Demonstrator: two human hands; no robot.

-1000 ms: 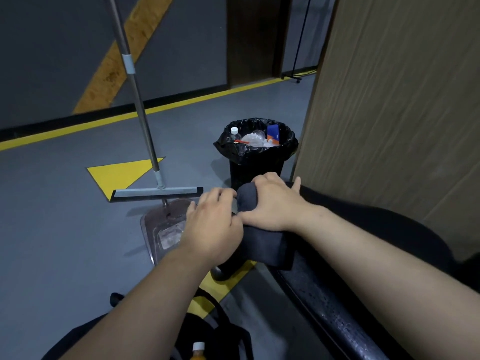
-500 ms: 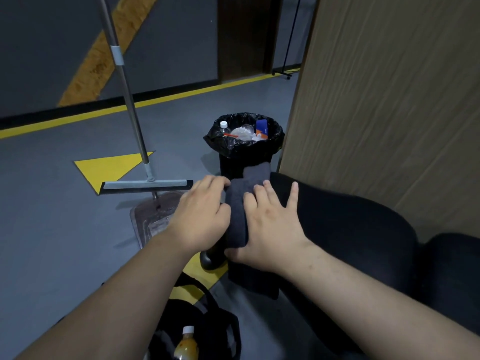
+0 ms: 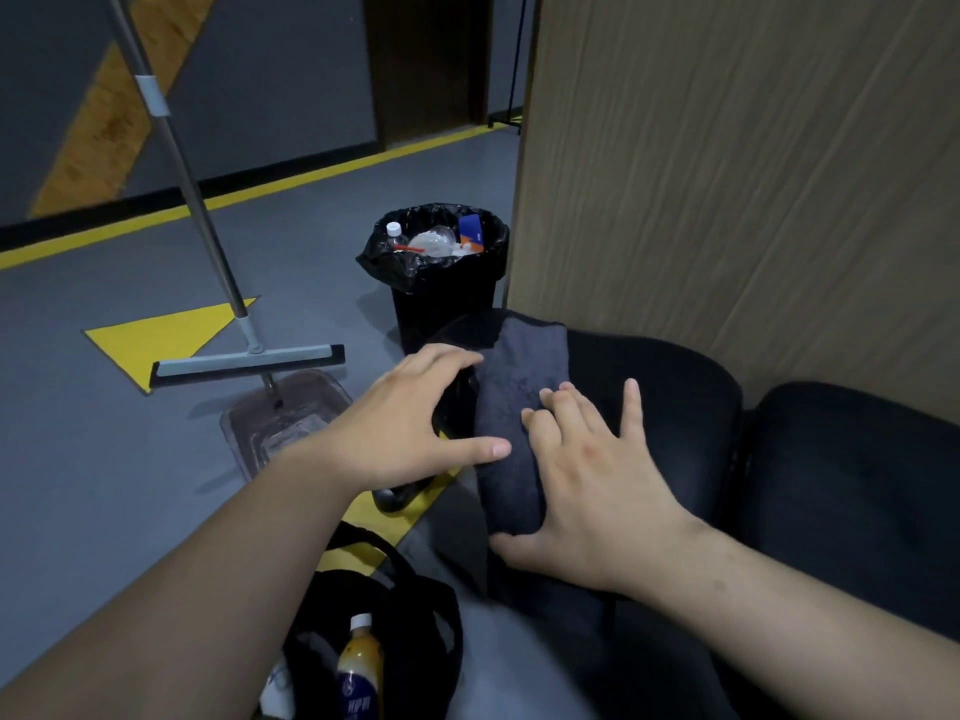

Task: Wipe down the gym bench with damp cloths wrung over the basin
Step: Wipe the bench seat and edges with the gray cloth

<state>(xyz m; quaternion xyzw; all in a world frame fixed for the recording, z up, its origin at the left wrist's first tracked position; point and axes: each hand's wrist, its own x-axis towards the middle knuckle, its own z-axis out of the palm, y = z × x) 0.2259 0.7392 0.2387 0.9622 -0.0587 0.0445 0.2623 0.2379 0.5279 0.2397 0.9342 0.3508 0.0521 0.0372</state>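
Observation:
A dark grey cloth (image 3: 519, 392) lies spread over the left end of the black padded bench (image 3: 685, 407). My right hand (image 3: 592, 491) rests flat on the cloth, fingers spread, pressing it onto the pad. My left hand (image 3: 415, 423) hovers open at the cloth's left edge, thumb touching the cloth, fingers over the bench end. A clear plastic basin (image 3: 280, 423) sits on the floor left of the bench, partly hidden by my left forearm.
A squeegee mop (image 3: 244, 361) stands over the basin. A black bin (image 3: 441, 283) full of bottles stands beyond the bench end. A wood-grain panel (image 3: 753, 174) rises behind the bench. A black bag with a drink bottle (image 3: 358, 667) lies near my feet.
The bunched cloth has been unfolded and laid flat along the bench end. My right hand went from gripping it to pressing it flat; my left hand let go and opened.

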